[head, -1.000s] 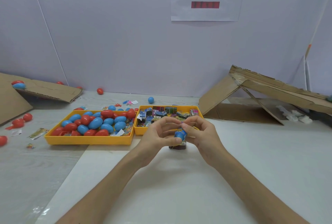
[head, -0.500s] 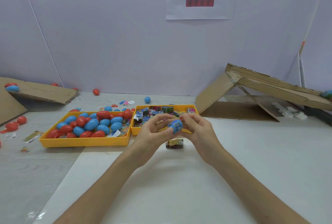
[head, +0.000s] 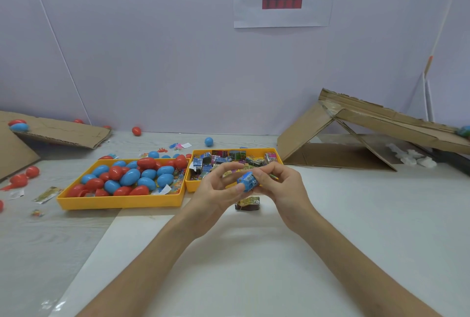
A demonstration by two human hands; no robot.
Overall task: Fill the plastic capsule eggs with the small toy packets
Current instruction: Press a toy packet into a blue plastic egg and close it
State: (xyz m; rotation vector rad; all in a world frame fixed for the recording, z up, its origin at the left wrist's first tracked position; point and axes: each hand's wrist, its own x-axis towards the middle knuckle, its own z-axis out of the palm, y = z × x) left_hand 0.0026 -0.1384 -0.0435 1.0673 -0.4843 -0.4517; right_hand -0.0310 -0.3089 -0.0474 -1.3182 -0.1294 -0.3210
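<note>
Cluttering white tbl [head: 356,227]: egg tray [head: 122,201], cardboard [head: 302,132].

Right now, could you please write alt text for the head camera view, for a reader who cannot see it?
A left hand and right hand pinch a blue plastic capsule egg with a printed toy packet pressed against it, above a white table. Behind sit a yellow plastic egg tray, holding red and blue eggs, and a yellow packet tray.
</note>
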